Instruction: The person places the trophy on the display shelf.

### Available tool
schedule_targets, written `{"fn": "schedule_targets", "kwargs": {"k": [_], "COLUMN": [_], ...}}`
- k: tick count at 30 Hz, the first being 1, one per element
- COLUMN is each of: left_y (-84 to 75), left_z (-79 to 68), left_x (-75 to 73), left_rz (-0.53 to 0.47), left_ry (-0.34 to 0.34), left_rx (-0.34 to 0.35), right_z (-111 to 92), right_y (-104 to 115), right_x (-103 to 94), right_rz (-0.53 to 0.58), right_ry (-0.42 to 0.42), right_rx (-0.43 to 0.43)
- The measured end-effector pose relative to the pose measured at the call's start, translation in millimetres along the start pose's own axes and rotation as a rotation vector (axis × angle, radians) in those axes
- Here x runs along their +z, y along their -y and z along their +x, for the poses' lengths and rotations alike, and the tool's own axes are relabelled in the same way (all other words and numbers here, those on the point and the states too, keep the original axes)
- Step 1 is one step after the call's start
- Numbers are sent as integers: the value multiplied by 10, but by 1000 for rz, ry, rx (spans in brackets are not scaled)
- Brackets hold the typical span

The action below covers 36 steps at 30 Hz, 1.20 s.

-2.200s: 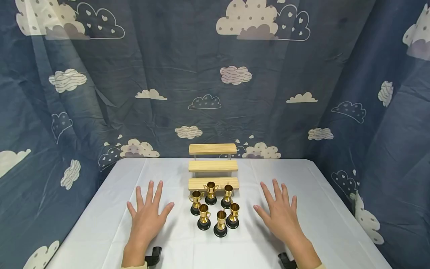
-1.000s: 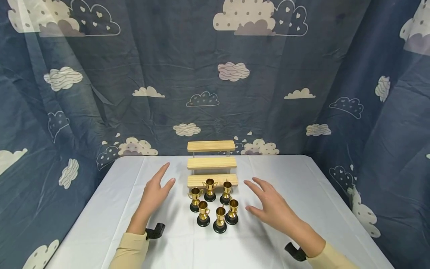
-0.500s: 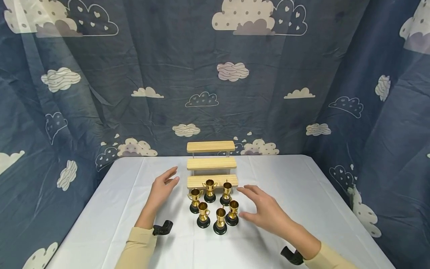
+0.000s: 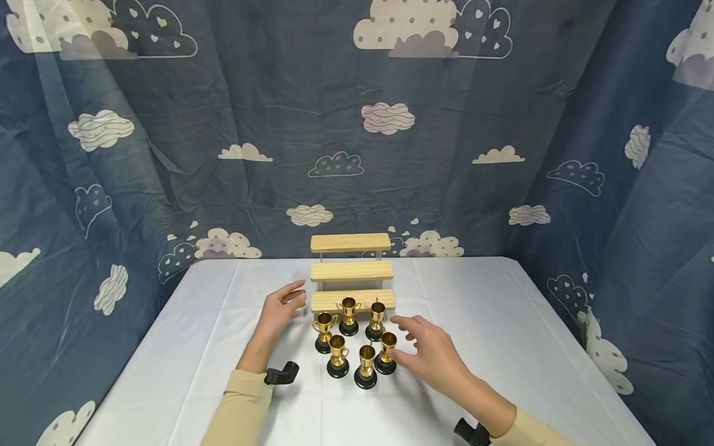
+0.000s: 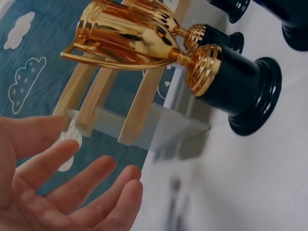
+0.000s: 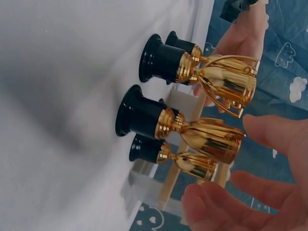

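Several small gold trophy cups on black bases stand upright in a cluster on the white table. My right hand (image 4: 432,350) is at the right side of this cluster, thumb and fingers spread around the right front trophy (image 4: 386,353). In the right wrist view the thumb is close to the rim of that trophy (image 6: 214,139); whether it touches I cannot tell. Left of the cluster, my left hand (image 4: 281,308) hovers with loosely bent fingers, holding nothing. Its nearest trophy is the left one (image 4: 324,328), and in the left wrist view a gap separates the fingers from a trophy (image 5: 127,36).
Behind the trophies stands a three-tier stand with light wooden shelves (image 4: 351,271) and clear supports. The white-covered table (image 4: 463,285) extends to both sides. A dark blue cloud-print curtain (image 4: 268,198) encloses the back and sides.
From lying flat and spread apart, both hands have lifted and come inward. The left has moved right toward the stand; the right has moved left to the right front trophy. The trophies have stayed put.
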<state>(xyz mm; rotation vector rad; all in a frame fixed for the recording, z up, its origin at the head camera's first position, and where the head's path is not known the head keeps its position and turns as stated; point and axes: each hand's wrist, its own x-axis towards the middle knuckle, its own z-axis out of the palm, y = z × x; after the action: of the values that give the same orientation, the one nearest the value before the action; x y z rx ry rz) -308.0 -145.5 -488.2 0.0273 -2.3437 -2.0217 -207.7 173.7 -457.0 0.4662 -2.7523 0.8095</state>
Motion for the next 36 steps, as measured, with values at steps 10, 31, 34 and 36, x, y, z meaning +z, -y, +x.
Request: {"fn": "schedule_targets", "kwargs": {"k": [10, 31, 34, 36], "left_y": [36, 142, 182, 199], "left_z": [58, 144, 132, 125], "left_x": [86, 222, 211, 201], "left_rz": [-154, -235, -238, -227], "left_ry": [-2, -28, -28, -38], "left_rx": [-126, -143, -156, -152], "right_z": [-5, 1, -21, -27], "right_y": [19, -2, 6, 12], "right_x": [94, 204, 235, 257], "right_rz": [51, 62, 68, 69], "right_ry": [-33, -128, -127, -127], "right_rx": [23, -4, 3, 1]}}
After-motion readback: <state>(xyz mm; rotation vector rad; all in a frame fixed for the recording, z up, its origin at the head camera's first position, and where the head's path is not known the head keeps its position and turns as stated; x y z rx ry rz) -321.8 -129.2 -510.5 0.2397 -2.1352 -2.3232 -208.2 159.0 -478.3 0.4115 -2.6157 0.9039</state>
